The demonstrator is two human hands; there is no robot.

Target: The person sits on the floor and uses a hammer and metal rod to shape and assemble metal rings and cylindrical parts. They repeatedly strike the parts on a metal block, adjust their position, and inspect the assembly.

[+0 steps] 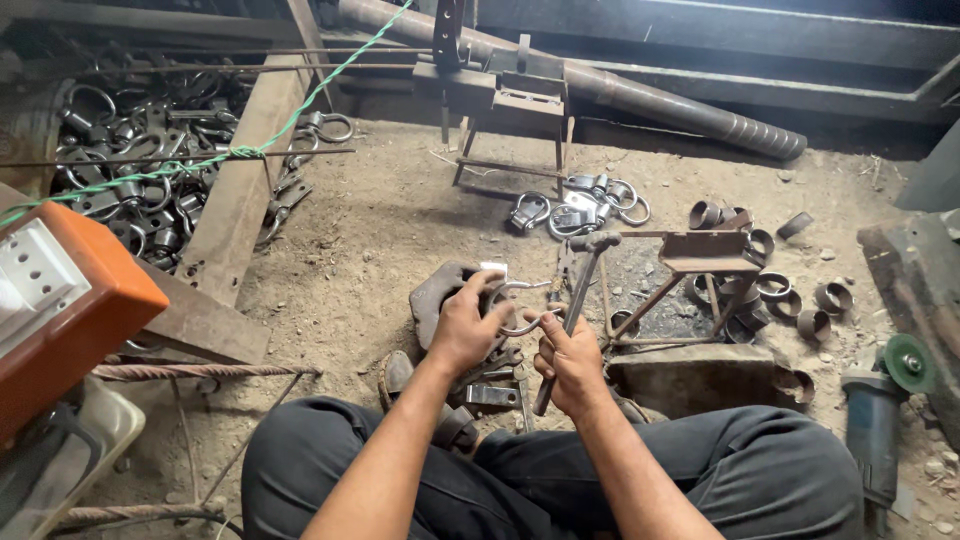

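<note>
My left hand (462, 327) grips a bent grey metal ring clamp (517, 305) and holds it over a dark metal block (436, 288) on the dirt floor. My right hand (568, 362) is closed around the handle of a hammer (577, 300), whose head points up and away at the clamp's right side. Both hands are close together, just beyond my knees in dark trousers. More clamp pieces (487, 394) lie on the ground under my left wrist.
A heap of finished clamps (130, 160) fills the far left behind a rusty beam (240, 180). More clamps (580, 205) and short pipe rings (790, 295) lie ahead near a small metal stand (700, 262). An angle grinder (880, 400) rests at right, an orange box (70, 300) at left.
</note>
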